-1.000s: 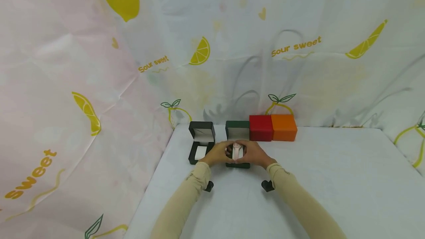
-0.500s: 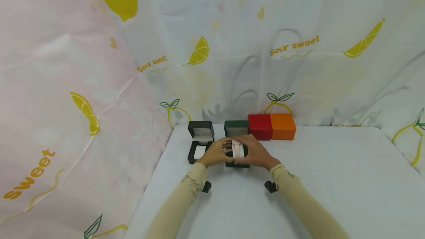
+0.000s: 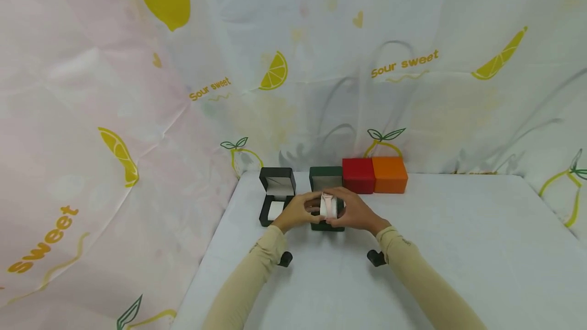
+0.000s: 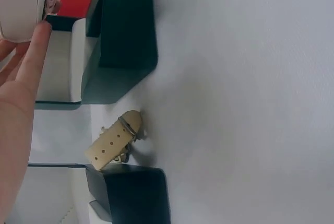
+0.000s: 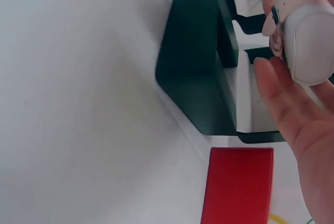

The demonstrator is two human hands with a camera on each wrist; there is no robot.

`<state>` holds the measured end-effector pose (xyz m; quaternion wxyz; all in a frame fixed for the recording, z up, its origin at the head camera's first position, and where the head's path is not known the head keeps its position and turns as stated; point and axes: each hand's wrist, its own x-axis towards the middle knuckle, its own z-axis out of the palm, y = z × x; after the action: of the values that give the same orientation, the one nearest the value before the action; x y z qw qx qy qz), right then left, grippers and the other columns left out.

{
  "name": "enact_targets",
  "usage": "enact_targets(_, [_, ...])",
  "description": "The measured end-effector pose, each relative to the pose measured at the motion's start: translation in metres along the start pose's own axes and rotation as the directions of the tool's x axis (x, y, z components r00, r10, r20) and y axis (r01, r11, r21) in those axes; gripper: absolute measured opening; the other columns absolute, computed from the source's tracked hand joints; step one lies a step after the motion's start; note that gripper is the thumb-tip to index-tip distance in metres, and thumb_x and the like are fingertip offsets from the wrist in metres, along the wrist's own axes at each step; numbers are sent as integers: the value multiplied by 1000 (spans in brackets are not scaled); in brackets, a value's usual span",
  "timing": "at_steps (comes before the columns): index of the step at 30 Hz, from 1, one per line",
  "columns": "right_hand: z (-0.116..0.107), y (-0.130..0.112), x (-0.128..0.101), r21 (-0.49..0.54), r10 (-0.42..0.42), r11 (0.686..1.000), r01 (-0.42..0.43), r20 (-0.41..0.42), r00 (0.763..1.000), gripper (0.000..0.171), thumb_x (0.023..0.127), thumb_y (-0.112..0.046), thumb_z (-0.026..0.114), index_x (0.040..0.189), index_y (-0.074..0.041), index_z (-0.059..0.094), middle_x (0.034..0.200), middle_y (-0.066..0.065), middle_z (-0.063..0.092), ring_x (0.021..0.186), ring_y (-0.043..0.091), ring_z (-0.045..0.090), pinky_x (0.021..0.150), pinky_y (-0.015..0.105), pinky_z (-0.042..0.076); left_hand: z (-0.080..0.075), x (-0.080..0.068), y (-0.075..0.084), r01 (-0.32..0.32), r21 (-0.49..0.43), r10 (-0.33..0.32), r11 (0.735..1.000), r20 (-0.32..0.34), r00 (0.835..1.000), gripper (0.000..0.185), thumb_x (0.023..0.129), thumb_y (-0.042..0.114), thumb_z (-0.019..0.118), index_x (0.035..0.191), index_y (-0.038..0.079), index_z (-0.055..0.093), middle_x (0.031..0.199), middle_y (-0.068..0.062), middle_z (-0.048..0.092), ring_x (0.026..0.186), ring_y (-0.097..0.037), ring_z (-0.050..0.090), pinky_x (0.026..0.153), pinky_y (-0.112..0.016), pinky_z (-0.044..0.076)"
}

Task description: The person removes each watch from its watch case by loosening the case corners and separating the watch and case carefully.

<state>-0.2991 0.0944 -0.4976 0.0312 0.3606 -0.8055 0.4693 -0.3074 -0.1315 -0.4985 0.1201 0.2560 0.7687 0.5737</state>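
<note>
A watch with a pink strap (image 3: pixel 327 205) is wrapped round a white cushion (image 5: pixel 313 46), and both hands hold it over the open green watch box (image 3: pixel 326 178). My left hand (image 3: pixel 297 212) grips the cushion from the left, fingertips at its edge in the left wrist view. From the right, my right hand (image 3: pixel 355 210) curls its thumb and fingers round the cushion's other side. Past the fingers, the box's pale lining shows in the right wrist view. The hands hide part of the box's lower half.
An open black box (image 3: pixel 277 181) with a white cushion in it stands to the left. A beige strap with a buckle (image 4: pixel 116 139) sits between the two open boxes. To the right, a red box (image 3: pixel 358 175) and an orange box (image 3: pixel 390 174) stand side by side against the patterned cloth.
Both hands have lifted the watch and cushion slightly, and the watch has turned a little between them. My right wrist has shifted slightly rightward. The boxes stay put.
</note>
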Motion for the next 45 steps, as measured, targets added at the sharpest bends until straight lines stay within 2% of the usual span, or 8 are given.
enact_targets(4, [1, 0, -4, 91, 26, 996, -25, -12, 1000, 74, 72, -18, 87, 135, -8, 49, 124, 8, 53, 94, 30, 56, 69, 41, 58, 2, -3, 3, 21, -56, -20, 998, 17, 1000, 73, 76, -2, 79, 142, 6, 48, 139, -10, 52, 122, -29, 55, 97, -41, 48])
enact_targets(9, [-4, -10, -3, 105, 46, 993, -50, 35, 998, 78, 75, -14, 85, 139, -1, 43, 130, 15, 52, 99, 32, 58, 79, 48, 56, 2, -5, 3, 10, -67, -8, 998, 23, 1000, 74, 77, -2, 78, 143, 9, 48, 142, -7, 49, 124, -25, 54, 95, -37, 49])
enact_targets(13, [-6, -2, -3, 74, 29, 997, -32, 39, 999, 78, 74, -22, 87, 139, -6, 47, 126, 7, 56, 91, 27, 61, 69, 37, 59, 2, -4, 2, 3, -82, -1, 997, 24, 1000, 74, 77, -3, 78, 143, 9, 47, 143, -8, 49, 124, -29, 53, 95, -40, 49])
enact_targets(17, [-5, 1, -7, 28, 24, 999, -24, 8, 1000, 76, 72, -27, 88, 136, -10, 51, 118, 0, 57, 86, 23, 57, 62, 30, 57, 3, -4, 2, 9, -83, -6, 996, 34, 999, 74, 76, -1, 79, 142, 11, 49, 143, -7, 49, 124, -29, 53, 96, -42, 49])
enact_targets(28, [2, 2, -9, 92, 71, 993, -72, 14, 997, 80, 71, -5, 81, 141, -8, 44, 123, 6, 53, 92, 25, 54, 74, 33, 56, 7, -4, 1, 23, -19, -23, 1000, 19, 1000, 73, 77, 6, 80, 143, 9, 48, 142, -7, 50, 122, -22, 56, 91, -30, 52])
enact_targets(36, [3, 3, -14, 128, 126, 985, -117, -62, 990, 76, 68, -23, 90, 133, -14, 51, 121, 3, 56, 91, 23, 62, 72, 30, 58, 6, -5, 0, 41, -23, -41, 999, 22, 999, 71, 76, 4, 82, 140, 12, 52, 138, -5, 53, 120, -23, 56, 92, -35, 51])
enact_targets(41, [3, 2, -15, 128, 90, 988, -83, -53, 995, 79, 69, -14, 88, 135, -6, 46, 124, 7, 54, 92, 25, 62, 73, 31, 58, 6, -6, 0, 42, -31, -41, 999, 26, 999, 72, 76, 2, 80, 141, 10, 50, 139, -7, 52, 121, -27, 56, 92, -40, 52])
enact_targets(45, [2, 2, -16, 126, 96, 988, -93, -20, 995, 80, 69, -6, 84, 138, -4, 45, 121, 8, 55, 89, 25, 59, 71, 31, 58, 7, -5, -5, 48, -25, -47, 999, 24, 999, 71, 76, 2, 80, 141, 10, 51, 139, -6, 52, 120, -25, 56, 90, -36, 52])
